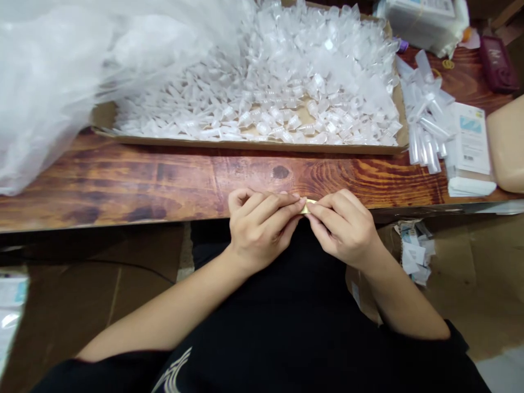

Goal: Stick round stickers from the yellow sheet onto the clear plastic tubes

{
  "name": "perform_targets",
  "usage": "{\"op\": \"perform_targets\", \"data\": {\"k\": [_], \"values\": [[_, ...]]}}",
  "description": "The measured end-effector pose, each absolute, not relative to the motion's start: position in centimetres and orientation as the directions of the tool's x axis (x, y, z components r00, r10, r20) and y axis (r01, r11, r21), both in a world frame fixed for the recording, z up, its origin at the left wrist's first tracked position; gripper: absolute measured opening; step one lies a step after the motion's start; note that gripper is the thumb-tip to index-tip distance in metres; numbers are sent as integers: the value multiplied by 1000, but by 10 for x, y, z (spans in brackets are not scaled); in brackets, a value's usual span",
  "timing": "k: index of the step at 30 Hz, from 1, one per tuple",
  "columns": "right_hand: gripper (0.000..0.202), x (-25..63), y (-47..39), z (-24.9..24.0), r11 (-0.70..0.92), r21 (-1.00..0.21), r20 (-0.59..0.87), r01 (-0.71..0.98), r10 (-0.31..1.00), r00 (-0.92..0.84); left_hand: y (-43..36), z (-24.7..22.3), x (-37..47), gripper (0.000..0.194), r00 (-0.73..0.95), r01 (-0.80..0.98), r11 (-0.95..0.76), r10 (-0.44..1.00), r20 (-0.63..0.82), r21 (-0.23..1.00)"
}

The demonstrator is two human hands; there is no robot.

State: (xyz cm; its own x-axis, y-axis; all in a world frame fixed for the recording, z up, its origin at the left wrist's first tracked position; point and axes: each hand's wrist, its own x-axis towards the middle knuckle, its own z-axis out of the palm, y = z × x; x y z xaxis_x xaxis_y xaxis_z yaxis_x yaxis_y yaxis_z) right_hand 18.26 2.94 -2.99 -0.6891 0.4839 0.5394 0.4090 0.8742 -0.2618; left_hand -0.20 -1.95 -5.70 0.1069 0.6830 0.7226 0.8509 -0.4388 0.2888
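My left hand point(258, 225) and my right hand point(343, 225) meet at the front edge of the wooden table point(164, 180). Their fingertips pinch a small yellowish piece point(307, 206) between them; most of it is hidden by my fingers. Beyond them a shallow cardboard tray point(254, 145) holds a big heap of small clear plastic tubes point(286, 82).
A large clear plastic bag point(53, 76) lies at the left of the table. At the right lie a bundle of clear tubes point(426, 125), a stack of white packets point(470, 147), a beige object point(510, 142) and a wrapped box point(426, 22). Cardboard and paper scraps point(415, 251) are on the floor.
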Motion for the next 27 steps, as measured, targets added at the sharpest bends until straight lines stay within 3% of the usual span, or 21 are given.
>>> {"op": "perform_targets", "data": {"k": [13, 27], "values": [[18, 184, 43, -11, 906, -270, 386, 325, 411, -826, -17, -59, -6, 15, 131, 843, -468, 659, 741, 267], [11, 187, 45, -12, 894, -288, 372, 343, 434, -820, -19, -65, -11, 20, 130, 847, -459, 668, 733, 267]]}}
